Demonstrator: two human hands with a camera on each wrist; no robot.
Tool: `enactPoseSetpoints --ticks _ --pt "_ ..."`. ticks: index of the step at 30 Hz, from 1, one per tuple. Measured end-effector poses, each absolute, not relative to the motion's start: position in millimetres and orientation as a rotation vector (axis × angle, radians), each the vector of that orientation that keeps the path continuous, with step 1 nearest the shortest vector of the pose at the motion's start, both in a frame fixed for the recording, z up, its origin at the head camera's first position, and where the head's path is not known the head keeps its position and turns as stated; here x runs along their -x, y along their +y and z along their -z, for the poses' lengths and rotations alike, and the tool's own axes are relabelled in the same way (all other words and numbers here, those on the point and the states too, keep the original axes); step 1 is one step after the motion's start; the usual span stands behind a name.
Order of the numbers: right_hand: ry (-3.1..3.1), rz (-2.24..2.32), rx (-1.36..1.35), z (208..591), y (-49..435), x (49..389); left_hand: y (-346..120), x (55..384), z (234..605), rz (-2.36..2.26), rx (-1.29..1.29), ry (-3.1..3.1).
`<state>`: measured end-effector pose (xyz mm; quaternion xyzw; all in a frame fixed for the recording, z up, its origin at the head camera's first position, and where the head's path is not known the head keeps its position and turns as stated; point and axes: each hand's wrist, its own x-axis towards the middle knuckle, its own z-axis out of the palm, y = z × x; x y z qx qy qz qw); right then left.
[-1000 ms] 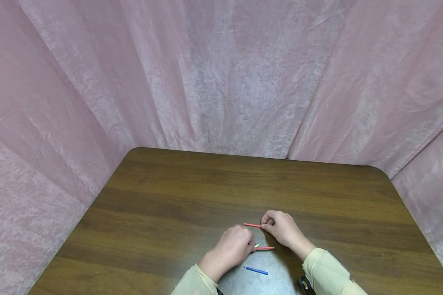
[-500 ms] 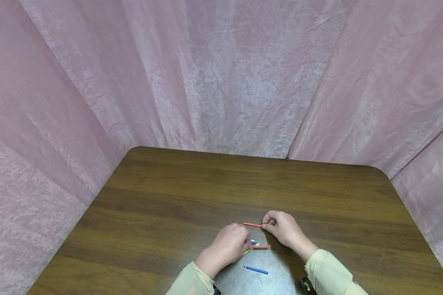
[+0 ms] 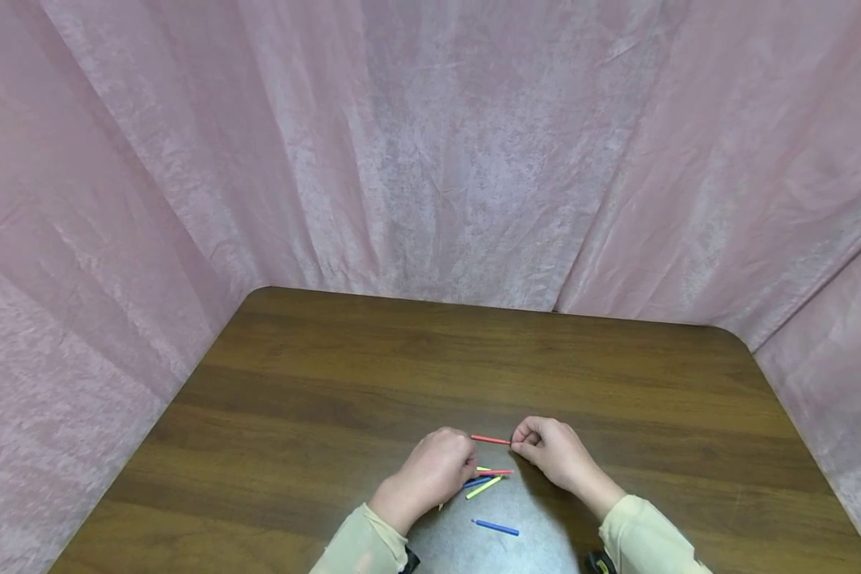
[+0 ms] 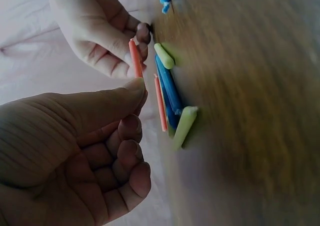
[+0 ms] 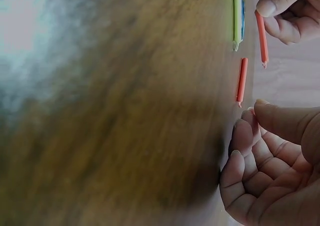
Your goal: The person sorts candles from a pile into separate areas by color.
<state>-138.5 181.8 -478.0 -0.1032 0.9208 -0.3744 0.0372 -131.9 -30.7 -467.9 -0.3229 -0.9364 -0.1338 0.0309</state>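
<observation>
My left hand point(image 3: 430, 470) pinches a thin red candle point(image 4: 136, 58) between thumb and index finger, its wick end pointing toward my right hand. Below that candle lie a yellow-green candle point(image 4: 185, 127), a blue candle point(image 4: 170, 88) and others partly hidden, some crossing. Another red candle point(image 5: 242, 79) lies farther back on the table, its wick toward my right hand point(image 3: 556, 454). The right fingertips point(image 5: 243, 136) are right by that wick end, thumb and index close together, the other fingers loosely curled; the candle's whole length shows outside them.
A separate blue candle point(image 3: 495, 528) lies nearer the front of the brown wooden table point(image 3: 330, 359). Pink curtains point(image 3: 438, 159) hang around the table's far and side edges. A dark wrist strap point(image 3: 599, 562) shows at the right sleeve.
My left hand has shifted left and slightly away with the red candle, bringing the yellow-green and blue candles beneath into sight. The right hand stays by the far red candle, almost still.
</observation>
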Motion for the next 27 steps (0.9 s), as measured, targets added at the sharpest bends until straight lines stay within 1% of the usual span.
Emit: enactPoseSetpoints --ticks 11,27 --pt "2.789 1.189 0.287 475.8 185.9 129.8 -37.1 136.9 469.2 0.447 0.974 -2.923" --pt "2.759 1.199 0.323 472.7 189.2 114.8 -41.5 145.2 469.8 0.481 0.974 -2.930"
